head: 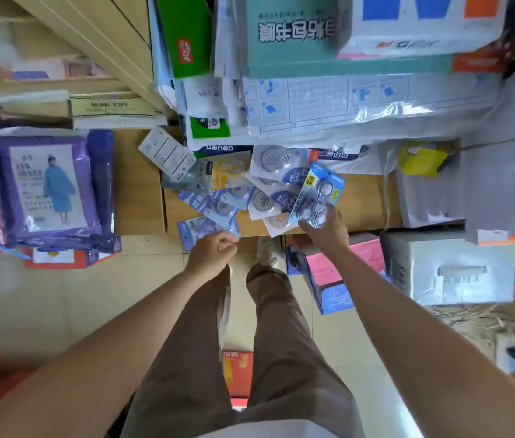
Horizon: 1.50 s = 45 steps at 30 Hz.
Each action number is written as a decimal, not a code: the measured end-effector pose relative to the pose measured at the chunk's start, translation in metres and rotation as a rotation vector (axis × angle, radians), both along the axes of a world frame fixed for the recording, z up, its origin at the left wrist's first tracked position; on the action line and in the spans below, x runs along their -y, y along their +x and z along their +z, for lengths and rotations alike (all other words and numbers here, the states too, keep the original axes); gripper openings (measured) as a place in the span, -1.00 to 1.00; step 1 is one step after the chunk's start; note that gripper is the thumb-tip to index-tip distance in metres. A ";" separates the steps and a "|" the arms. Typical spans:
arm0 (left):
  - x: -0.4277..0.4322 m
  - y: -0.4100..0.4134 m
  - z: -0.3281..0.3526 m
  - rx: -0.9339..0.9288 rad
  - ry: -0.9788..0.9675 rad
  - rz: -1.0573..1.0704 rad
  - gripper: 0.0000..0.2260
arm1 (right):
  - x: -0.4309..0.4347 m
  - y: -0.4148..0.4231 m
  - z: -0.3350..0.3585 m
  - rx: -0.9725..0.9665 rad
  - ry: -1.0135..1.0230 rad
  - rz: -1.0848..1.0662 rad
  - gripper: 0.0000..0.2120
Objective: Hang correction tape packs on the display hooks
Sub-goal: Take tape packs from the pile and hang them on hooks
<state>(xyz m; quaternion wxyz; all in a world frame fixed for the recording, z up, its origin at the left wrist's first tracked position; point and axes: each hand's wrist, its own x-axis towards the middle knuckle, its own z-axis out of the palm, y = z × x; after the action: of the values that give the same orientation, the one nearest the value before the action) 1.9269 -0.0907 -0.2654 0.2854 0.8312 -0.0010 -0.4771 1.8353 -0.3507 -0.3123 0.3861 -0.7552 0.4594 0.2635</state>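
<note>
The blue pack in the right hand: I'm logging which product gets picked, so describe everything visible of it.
The blue pack is a card with a clear blister over round tape units, a yellow sticker near its far end and "VALUE PACK" printed along one edge. The right hand grips its near end, holding it tilted over the scattered packs.

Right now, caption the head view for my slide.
Right hand holds a blue correction tape pack above a loose pile on the wooden shelf.
</note>
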 end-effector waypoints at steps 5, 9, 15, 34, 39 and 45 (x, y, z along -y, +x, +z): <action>0.006 -0.009 -0.034 0.036 -0.103 0.081 -0.88 | -0.007 0.014 -0.053 0.096 -0.026 -0.257 -0.06; 0.014 -0.011 -0.046 0.048 -0.156 0.137 -0.87 | -0.007 0.010 -0.073 0.151 -0.074 -0.351 -0.10; 0.046 -0.004 -0.052 0.052 -0.268 0.177 -0.89 | 0.001 -0.003 -0.065 0.263 -0.086 -0.385 -0.10; 0.023 -0.039 -0.030 -0.103 -0.287 0.626 -0.78 | -0.090 -0.041 0.008 0.526 0.092 0.178 -0.16; -0.021 -0.031 -0.027 -0.003 -0.186 0.660 -0.82 | -0.093 -0.033 -0.009 0.453 0.120 0.233 -0.37; -0.072 -0.027 -0.023 0.092 -0.097 0.777 -0.86 | -0.087 0.011 -0.029 0.421 -0.048 0.399 -0.55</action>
<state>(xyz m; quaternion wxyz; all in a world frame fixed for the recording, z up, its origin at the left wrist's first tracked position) 1.9001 -0.0188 -0.2883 0.4835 0.7755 0.2784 -0.2954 1.8466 -0.2638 -0.3409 0.3956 -0.8776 0.2175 0.1610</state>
